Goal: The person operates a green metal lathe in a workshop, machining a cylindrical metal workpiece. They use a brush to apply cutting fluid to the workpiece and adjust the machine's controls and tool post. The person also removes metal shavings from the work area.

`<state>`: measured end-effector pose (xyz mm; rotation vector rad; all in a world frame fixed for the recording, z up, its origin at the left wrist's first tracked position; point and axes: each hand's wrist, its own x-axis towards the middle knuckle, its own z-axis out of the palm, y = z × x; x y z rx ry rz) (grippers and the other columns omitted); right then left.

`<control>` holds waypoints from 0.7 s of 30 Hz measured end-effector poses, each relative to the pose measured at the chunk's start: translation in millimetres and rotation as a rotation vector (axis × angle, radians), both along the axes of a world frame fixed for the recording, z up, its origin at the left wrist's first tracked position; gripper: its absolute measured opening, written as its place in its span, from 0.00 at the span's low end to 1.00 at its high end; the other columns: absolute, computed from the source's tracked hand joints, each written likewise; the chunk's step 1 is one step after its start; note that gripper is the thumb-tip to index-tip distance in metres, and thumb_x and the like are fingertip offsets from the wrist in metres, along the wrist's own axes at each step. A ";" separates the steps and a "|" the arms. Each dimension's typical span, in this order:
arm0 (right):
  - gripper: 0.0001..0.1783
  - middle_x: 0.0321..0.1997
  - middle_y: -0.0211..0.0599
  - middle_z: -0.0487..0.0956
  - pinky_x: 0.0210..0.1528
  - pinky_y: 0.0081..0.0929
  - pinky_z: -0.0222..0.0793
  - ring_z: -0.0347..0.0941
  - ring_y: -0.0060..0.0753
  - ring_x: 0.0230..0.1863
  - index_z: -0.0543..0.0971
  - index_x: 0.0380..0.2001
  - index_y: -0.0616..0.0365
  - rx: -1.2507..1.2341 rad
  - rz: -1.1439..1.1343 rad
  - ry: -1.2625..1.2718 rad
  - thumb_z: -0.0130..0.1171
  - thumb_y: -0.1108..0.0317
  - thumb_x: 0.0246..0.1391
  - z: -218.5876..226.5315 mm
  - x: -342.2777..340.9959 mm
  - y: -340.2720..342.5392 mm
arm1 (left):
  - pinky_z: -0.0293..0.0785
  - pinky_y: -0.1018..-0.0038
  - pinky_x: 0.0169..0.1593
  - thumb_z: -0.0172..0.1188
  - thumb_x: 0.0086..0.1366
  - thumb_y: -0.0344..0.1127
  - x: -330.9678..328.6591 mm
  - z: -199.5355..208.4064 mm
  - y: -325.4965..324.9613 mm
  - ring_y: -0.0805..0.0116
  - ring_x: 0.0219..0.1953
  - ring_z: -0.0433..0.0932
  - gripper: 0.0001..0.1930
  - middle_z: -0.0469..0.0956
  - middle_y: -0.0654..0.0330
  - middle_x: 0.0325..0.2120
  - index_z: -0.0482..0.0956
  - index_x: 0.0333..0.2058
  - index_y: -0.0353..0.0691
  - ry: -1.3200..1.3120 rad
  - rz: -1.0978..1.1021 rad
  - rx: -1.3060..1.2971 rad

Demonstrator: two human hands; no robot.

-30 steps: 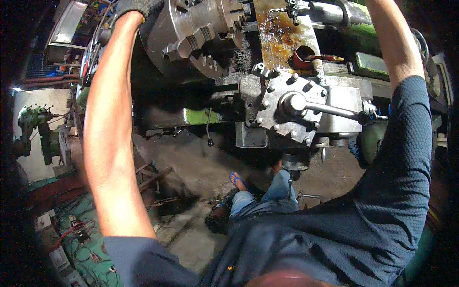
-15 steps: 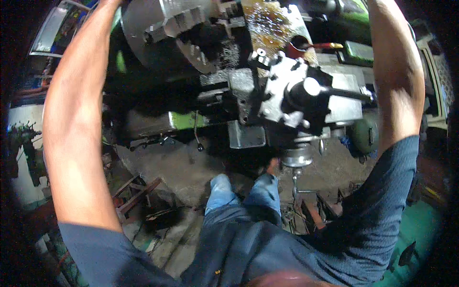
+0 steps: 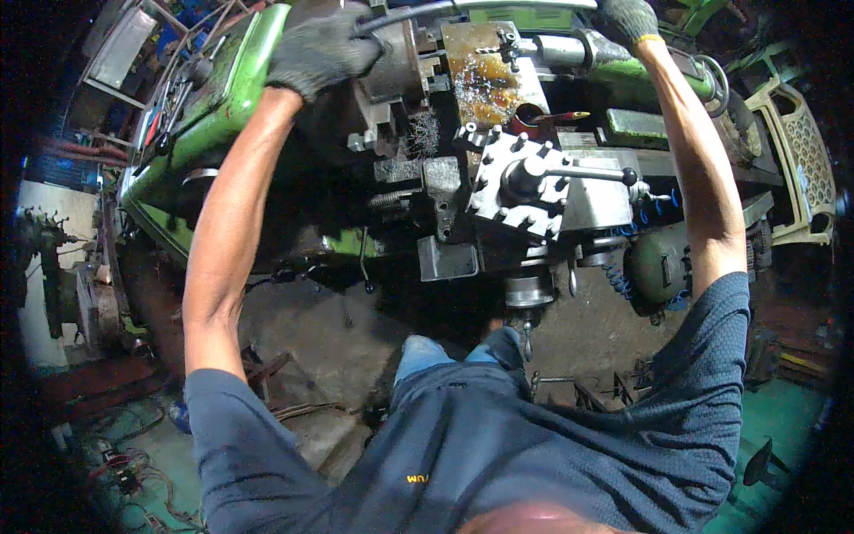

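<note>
Both my hands wear dark grey knit work gloves. My left hand [image 3: 325, 55] is closed around the left end of a long grey metal bar [image 3: 411, 15], just over the lathe chuck [image 3: 393, 73]. My right hand [image 3: 628, 21] is closed at the bar's other end, near the top edge, where its fingers are partly cut off. The bar spans across the lathe between my hands. Below it, a flat plate [image 3: 485, 67] carries brown oil and metal chips. Nearer to me is the square tool post [image 3: 520, 191] with its black-knobbed lever [image 3: 587, 173].
A red cup [image 3: 531, 123] with a brush [image 3: 565, 117] stands beside the tool post. Hand tools [image 3: 165, 116] lie on the green headstock [image 3: 191, 111] at left. A cream plastic chair [image 3: 792, 160] stands at right. The handwheel [image 3: 529, 292] projects toward my legs.
My gloved hands and the bar have come into view at the top; earlier only my forearms showed. My left arm has shifted right, and the view takes in more of the lathe's far side.
</note>
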<state>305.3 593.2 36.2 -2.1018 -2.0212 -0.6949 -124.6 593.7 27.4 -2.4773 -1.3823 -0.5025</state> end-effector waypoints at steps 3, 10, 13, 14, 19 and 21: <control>0.17 0.32 0.41 0.85 0.41 0.41 0.77 0.83 0.46 0.36 0.88 0.31 0.46 0.063 -0.003 -0.055 0.65 0.47 0.45 35.9 -7.0 -41.3 | 0.77 0.56 0.40 0.63 0.57 0.52 12.2 13.6 0.1 0.49 0.36 0.83 0.18 0.83 0.52 0.34 0.82 0.43 0.51 0.069 -0.233 0.150; 0.16 0.41 0.46 0.82 0.43 0.37 0.74 0.81 0.47 0.42 0.79 0.49 0.50 0.092 0.234 0.075 0.61 0.62 0.57 62.5 39.7 -105.6 | 0.74 0.59 0.29 0.62 0.58 0.49 -45.0 69.9 -131.2 0.54 0.23 0.78 0.13 0.78 0.55 0.20 0.82 0.29 0.46 -0.065 -0.125 -0.020; 0.13 0.34 0.44 0.80 0.38 0.37 0.72 0.79 0.47 0.36 0.80 0.40 0.54 0.028 0.352 -0.041 0.65 0.69 0.49 40.8 8.3 -199.3 | 0.72 0.59 0.27 0.66 0.53 0.47 -95.1 34.9 -164.1 0.50 0.23 0.77 0.12 0.76 0.54 0.20 0.78 0.25 0.46 -0.100 -0.248 -0.060; 0.12 0.31 0.43 0.80 0.36 0.37 0.72 0.78 0.47 0.34 0.80 0.37 0.56 0.000 0.381 -0.049 0.66 0.71 0.47 24.2 -7.3 -227.9 | 0.69 0.58 0.24 0.66 0.51 0.46 -111.6 11.0 -175.1 0.50 0.20 0.75 0.13 0.74 0.56 0.17 0.75 0.21 0.46 -0.068 -0.231 -0.098; 0.08 0.24 0.41 0.81 0.30 0.37 0.72 0.78 0.46 0.26 0.83 0.27 0.53 -0.310 -0.152 0.256 0.64 0.72 0.37 -87.6 -65.9 -381.4 | 0.78 0.56 0.35 0.60 0.55 0.48 -227.5 -148.8 -182.2 0.48 0.32 0.82 0.13 0.84 0.52 0.30 0.86 0.33 0.50 0.107 0.136 -0.553; 0.08 0.24 0.49 0.78 0.28 0.42 0.71 0.76 0.54 0.24 0.83 0.27 0.54 -0.219 -0.325 0.304 0.66 0.68 0.39 -150.2 -74.2 -450.1 | 0.78 0.54 0.43 0.60 0.55 0.50 -282.6 -194.4 -158.8 0.45 0.39 0.82 0.18 0.85 0.51 0.37 0.87 0.41 0.52 0.207 0.310 -0.737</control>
